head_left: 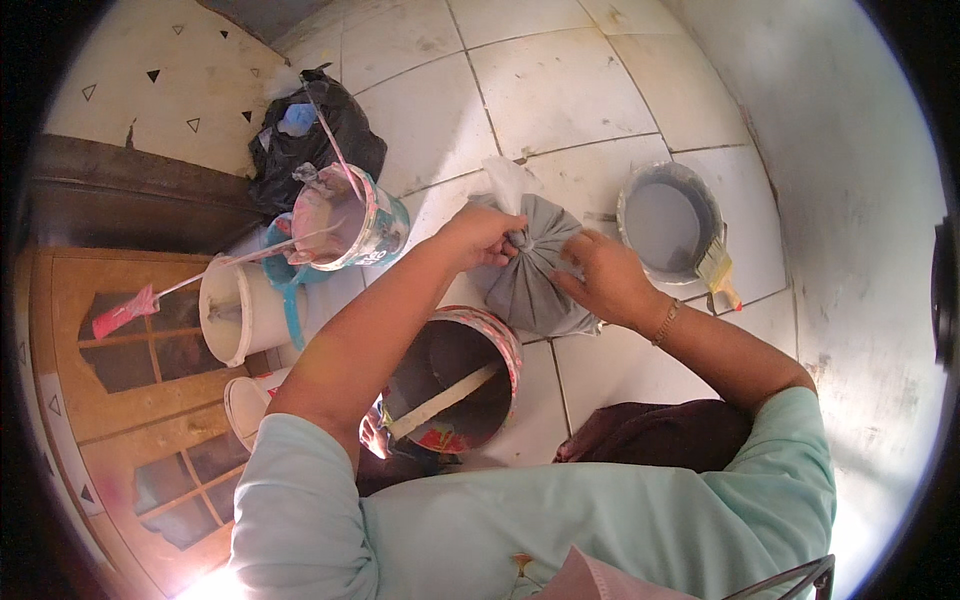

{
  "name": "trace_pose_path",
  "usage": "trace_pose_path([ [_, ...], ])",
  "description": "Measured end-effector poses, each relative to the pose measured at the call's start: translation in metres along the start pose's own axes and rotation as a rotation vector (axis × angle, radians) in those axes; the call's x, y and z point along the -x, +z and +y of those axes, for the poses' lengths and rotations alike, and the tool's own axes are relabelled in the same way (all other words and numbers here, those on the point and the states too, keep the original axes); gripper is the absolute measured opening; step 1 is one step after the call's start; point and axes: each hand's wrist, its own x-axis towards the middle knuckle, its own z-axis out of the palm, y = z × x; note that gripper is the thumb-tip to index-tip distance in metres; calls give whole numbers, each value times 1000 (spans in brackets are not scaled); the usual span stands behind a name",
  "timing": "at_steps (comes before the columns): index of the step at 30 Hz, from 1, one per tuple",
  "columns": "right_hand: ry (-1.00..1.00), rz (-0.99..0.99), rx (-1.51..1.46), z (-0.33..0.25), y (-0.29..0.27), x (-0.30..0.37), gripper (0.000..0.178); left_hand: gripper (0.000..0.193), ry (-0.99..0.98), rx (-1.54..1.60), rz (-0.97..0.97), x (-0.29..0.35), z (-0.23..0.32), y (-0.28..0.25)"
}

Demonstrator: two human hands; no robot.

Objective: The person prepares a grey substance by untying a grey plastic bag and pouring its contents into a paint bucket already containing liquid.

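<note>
A full, grey-looking plastic bag (530, 285) sits on the tiled floor before me, its top gathered into pleats around a twisted knot. My left hand (485, 237) is closed on the gathered neck, thumb against the knot. On the other side, my right hand (605, 275) has its fingers curled against the pleats, pinching the bag. What fills the bag cannot be made out. Just nearer to me, a dark-insided bucket (465, 375) holds a flat wooden stick (445, 402) leaning across it.
To the right stands a tub of grey liquid (662, 225), a paintbrush (716, 268) at its rim. At left are a stained paint bucket (385, 225) with a roller (125, 312) across it, a white bucket (228, 310) and a black rubbish bag (330, 150). A wall (850, 200) bounds the right.
</note>
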Motion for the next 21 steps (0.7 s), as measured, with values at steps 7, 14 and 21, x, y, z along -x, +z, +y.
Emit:
trace_pose_path([
  [7, -123, 157, -22, -13, 24, -39, 34, 27, -9, -10, -60, 0, -3, -5],
  [14, -264, 105, -47, -3, 31, -54, 31, 35, -8, -134, 77, -3, -8, -6],
  [21, -221, 112, -55, 7, 35, -56, 30, 32, 75, -215, 42, 8, -5, -7],
])
